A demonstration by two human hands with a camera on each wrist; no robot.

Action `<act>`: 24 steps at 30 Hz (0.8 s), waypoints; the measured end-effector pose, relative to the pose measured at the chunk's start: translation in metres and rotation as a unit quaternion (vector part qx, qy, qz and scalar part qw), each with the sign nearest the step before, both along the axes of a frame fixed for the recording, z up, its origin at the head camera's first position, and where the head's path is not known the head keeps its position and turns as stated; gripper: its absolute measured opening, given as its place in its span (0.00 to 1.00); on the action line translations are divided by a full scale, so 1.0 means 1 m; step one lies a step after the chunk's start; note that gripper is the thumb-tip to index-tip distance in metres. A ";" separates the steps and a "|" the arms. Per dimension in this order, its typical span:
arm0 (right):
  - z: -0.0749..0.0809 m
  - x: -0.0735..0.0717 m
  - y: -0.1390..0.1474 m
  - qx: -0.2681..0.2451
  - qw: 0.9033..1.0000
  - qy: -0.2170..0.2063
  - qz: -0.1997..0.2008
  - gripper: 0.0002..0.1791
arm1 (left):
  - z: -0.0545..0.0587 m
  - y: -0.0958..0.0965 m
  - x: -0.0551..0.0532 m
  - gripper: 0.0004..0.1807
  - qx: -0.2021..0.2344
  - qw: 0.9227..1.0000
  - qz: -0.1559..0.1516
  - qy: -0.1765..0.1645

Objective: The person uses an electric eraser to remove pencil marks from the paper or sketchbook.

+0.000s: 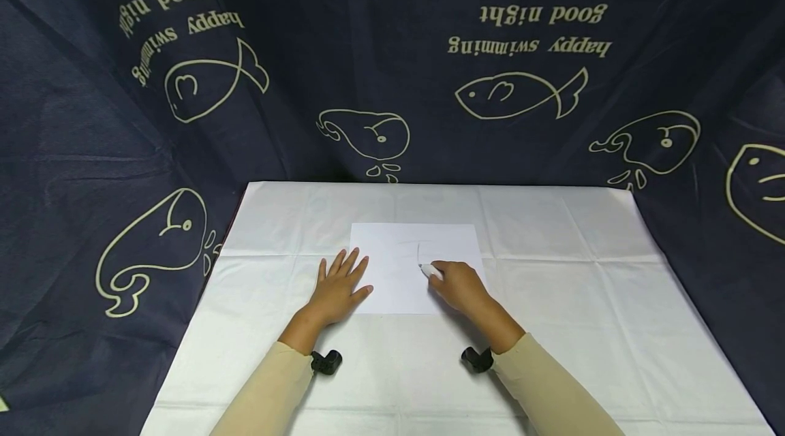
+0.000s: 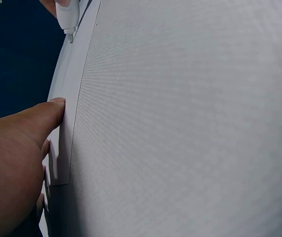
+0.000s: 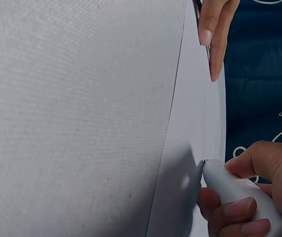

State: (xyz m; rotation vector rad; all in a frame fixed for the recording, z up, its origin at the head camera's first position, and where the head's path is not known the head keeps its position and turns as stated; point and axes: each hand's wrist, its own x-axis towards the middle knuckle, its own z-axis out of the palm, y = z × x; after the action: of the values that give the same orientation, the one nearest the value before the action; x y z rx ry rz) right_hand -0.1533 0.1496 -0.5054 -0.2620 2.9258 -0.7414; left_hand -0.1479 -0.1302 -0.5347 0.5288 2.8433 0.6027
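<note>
A white sheet of paper (image 1: 392, 279) lies flat on the cloth-covered table. My left hand (image 1: 336, 294) rests with spread fingers over the sheet's left edge, its thumb on the lower left part. In my right hand (image 1: 461, 285) I grip a thick white marker (image 1: 431, 271) between thumb and curled fingers. The marker is tilted, and its dark tip meets the paper right of the middle. From the tip a thin vertical line (image 1: 419, 252) runs upward, crossing a fainter, roughly level stroke. In the right wrist view the marker (image 3: 244, 192) fills my grip.
A white creased cloth (image 1: 552, 313) covers the table around the paper. Behind and at both sides hangs a dark blue curtain (image 1: 429, 150) with fish and whale outlines and lettering. Small black devices (image 1: 328, 362) are worn at both wrists.
</note>
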 end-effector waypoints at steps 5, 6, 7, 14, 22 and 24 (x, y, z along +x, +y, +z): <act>0.000 0.000 0.000 -0.001 1.000 0.002 0.002 0.20 | -0.001 0.000 0.000 0.38 0.003 1.000 0.000 0.003; 0.000 0.000 0.000 0.001 1.000 0.003 0.005 0.20 | -0.001 0.000 0.000 0.38 0.002 1.000 0.000 0.003; -0.001 0.000 0.000 0.001 1.000 0.004 0.007 0.20 | -0.001 0.000 0.000 0.38 0.002 1.000 0.000 0.003; -0.001 0.000 0.000 -0.001 1.000 -0.004 -0.005 0.21 | -0.001 0.000 0.000 0.38 -0.003 1.000 -0.001 0.003; -0.002 -0.001 0.001 -0.004 1.000 -0.004 -0.007 0.21 | -0.001 0.000 0.000 0.38 -0.002 1.000 0.000 0.001; -0.002 0.000 0.001 -0.004 1.000 -0.002 -0.004 0.21 | -0.001 0.000 0.000 0.38 -0.003 1.000 0.000 0.001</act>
State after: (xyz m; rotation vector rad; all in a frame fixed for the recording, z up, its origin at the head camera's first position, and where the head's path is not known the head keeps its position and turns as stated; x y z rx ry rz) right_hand -0.1536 0.1504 -0.5077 -0.2501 2.9230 -0.7543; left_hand -0.1482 -0.1305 -0.5354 0.5293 2.8455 0.5948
